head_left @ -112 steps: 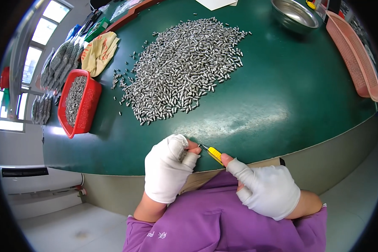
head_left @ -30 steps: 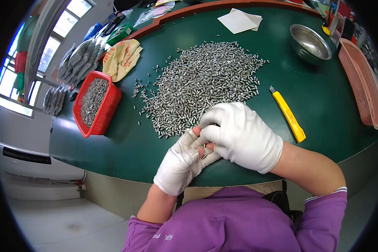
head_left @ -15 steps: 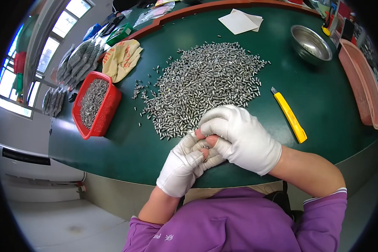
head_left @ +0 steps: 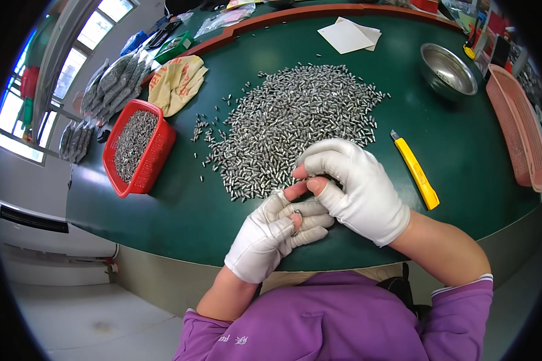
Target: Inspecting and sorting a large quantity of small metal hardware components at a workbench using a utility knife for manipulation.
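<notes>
A large heap of small silvery metal pins (head_left: 295, 114) covers the middle of the green table. At its near edge both my hands work close together, in white gloves with some bare fingertips. My left hand (head_left: 277, 231) is palm up, index finger extended, the other fingers curled with a small metal pin (head_left: 297, 212) by the thumb tip. Over it, my right hand (head_left: 361, 189) has thumb and index finger brought together, touching or nearly touching the left index fingertip. Whatever lies between the right fingertips is too small or hidden to make out.
On the left stands a red plastic basket (head_left: 162, 141) filled with similar pins, beside a yellowish cloth bag (head_left: 177, 84) and grey filled bags (head_left: 111, 90). A yellow utility knife (head_left: 417, 171), steel bowl (head_left: 448, 69) and pink basket (head_left: 515, 126) are right. White cards (head_left: 346, 36) lie far back.
My right hand has drawn slightly right, away from the left palm. My left index finger has straightened, and more of the left fingers shows.
</notes>
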The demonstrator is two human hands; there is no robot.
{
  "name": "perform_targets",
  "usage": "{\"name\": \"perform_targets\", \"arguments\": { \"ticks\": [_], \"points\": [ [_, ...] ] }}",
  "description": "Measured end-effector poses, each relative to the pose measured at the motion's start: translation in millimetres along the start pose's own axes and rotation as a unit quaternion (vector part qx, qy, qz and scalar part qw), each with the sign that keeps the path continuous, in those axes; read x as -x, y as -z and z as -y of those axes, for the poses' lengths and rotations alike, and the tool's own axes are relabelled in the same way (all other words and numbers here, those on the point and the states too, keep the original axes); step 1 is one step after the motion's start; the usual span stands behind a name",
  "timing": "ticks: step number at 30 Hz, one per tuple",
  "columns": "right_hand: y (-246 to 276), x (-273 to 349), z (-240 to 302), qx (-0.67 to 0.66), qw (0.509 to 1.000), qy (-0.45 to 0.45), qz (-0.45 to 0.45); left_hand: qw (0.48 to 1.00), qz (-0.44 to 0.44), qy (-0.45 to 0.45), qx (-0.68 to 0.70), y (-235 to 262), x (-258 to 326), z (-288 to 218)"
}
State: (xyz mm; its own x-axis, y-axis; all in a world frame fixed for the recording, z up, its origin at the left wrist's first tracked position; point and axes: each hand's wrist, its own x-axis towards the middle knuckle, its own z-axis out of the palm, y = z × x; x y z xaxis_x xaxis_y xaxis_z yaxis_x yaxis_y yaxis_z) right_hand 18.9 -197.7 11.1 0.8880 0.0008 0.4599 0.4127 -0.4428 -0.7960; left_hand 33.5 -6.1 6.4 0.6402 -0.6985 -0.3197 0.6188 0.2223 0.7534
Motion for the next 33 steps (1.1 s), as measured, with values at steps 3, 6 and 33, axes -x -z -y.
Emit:
{"name": "perform_targets", "arguments": {
  "ticks": [3,6,33],
  "points": [
    [0,-1,0,0.022,0.999,0.035,-0.010,1.000,0.012,0.000,0.021,2,0,0],
    [5,-2,4,0.066,0.988,0.134,0.025,0.997,-0.012,-0.036,0.062,2,-2,3],
    [-8,7,7,0.136,0.981,0.107,0.091,0.994,0.011,-0.057,0.092,13,-3,13]
  ]
}}
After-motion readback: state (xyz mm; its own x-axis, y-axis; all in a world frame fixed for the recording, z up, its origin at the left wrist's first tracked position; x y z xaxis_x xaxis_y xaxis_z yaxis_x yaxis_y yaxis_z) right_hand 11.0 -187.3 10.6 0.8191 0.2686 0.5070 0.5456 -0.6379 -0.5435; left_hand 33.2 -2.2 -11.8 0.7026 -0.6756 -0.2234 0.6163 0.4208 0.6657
